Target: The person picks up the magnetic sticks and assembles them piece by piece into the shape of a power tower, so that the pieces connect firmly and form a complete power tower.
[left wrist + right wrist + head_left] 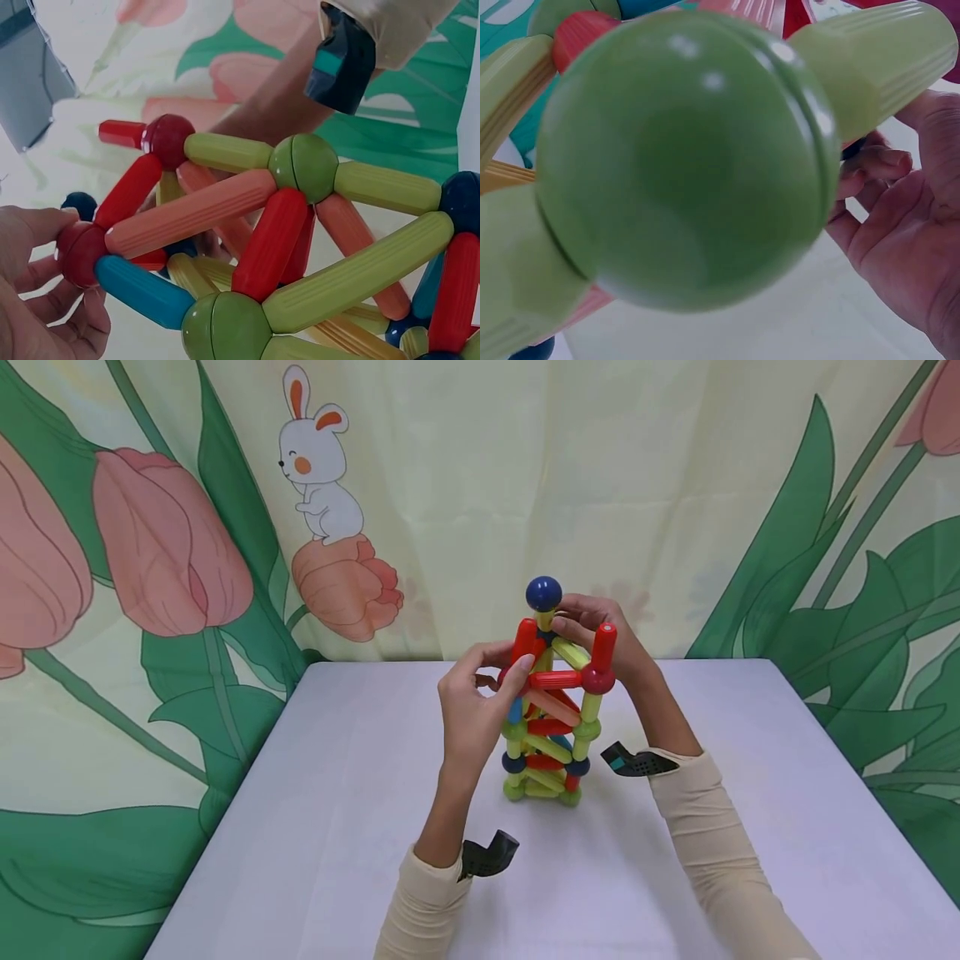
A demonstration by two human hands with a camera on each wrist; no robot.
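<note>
A tower of magnetic sticks and balls [547, 764] stands on the table, with a blue ball [543, 594] on an upright stick at its top. My left hand [472, 702] holds the tower's upper left corner; its fingers and thumb curl round a red ball [79, 253] in the left wrist view. Behind the tower, my right hand [607, 625] has its thumb and fingers at the dark blue ball [545, 636] under the top stick. The right wrist view has a green ball [686, 161] large in front, with the right hand [911, 217] curled beyond it, its grip partly hidden.
The white tabletop [337, 818] spreads round the tower. A curtain [630, 485] printed with tulips and a rabbit hangs behind the table. Red sticks, one of them a red stick [603, 647] at the upper right corner, point upward.
</note>
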